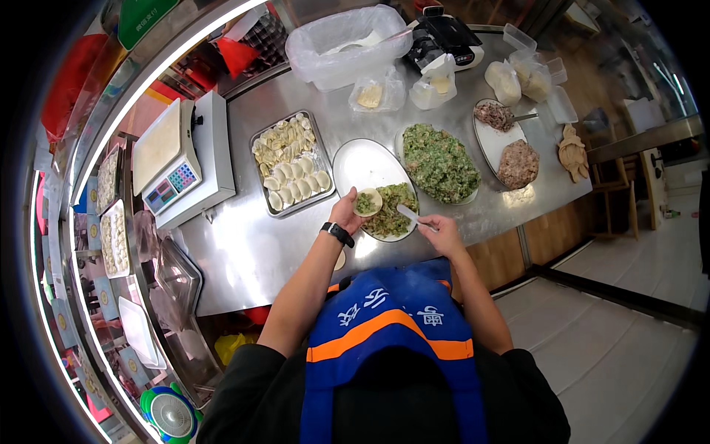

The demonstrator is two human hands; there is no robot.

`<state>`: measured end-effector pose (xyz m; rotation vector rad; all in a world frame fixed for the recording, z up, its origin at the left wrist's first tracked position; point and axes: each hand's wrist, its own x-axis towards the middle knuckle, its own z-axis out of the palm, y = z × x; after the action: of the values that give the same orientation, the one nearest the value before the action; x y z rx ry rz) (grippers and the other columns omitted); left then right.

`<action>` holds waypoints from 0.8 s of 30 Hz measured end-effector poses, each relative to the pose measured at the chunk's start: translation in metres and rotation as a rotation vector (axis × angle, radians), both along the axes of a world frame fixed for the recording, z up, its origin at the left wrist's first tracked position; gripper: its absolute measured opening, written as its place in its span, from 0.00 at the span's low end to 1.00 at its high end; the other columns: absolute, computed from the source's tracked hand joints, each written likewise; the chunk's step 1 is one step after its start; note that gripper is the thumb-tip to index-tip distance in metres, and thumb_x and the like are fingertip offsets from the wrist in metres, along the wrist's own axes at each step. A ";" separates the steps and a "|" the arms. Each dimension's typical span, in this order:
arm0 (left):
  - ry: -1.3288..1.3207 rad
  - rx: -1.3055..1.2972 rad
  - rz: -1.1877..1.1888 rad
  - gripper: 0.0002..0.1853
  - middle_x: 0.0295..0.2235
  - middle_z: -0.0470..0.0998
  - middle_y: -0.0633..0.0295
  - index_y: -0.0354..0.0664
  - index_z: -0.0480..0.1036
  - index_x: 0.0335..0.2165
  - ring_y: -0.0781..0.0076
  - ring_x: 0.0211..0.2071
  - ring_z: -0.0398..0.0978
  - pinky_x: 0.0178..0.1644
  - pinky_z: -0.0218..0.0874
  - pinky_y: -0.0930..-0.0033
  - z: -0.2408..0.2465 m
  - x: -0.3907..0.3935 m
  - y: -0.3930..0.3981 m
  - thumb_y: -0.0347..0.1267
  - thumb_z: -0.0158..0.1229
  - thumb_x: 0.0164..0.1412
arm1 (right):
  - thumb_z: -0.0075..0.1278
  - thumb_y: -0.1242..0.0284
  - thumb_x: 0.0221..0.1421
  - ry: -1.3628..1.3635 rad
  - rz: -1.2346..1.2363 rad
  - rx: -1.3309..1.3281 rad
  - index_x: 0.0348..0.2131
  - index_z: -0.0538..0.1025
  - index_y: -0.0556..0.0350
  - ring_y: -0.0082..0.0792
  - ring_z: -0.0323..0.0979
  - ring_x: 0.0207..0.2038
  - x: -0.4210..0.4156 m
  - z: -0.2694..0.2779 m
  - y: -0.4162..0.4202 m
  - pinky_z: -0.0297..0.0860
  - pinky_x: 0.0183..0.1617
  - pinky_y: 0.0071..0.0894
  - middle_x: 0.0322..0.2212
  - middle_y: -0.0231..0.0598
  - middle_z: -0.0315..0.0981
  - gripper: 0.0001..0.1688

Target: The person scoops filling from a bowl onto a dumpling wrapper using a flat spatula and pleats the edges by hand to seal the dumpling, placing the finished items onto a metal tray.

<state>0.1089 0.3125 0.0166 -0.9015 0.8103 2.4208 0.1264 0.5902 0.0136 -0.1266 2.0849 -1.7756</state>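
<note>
My left hand holds a round dumpling wrapper with a lump of green filling on it. In my right hand is a pale spatula, its tip over the chopped green filling on a white oval plate. Part of another wrapper shows on the table below my left wrist. To the left, a metal tray carries rows of folded dumplings. A second plate, heaped with green filling, stands to the right.
A digital scale sits at the left of the steel table. Along the back are a plastic-lined tub of white powder and a black machine. At right lie a plate of minced meat, bags and a cloth.
</note>
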 end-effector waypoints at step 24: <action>0.021 0.119 -0.081 0.25 0.50 0.68 0.45 0.29 0.60 0.53 0.54 0.49 0.70 0.50 0.68 0.53 0.037 0.000 -0.012 0.39 0.31 0.70 | 0.55 0.83 0.50 -0.099 0.291 -0.223 0.45 0.77 0.60 0.19 0.73 0.37 -0.064 0.058 -0.035 0.69 0.43 0.18 0.38 0.37 0.78 0.19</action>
<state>0.1092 0.3007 0.0537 -0.7846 0.6890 2.3836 0.0620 0.5552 0.0719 -0.3768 1.6976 -1.7865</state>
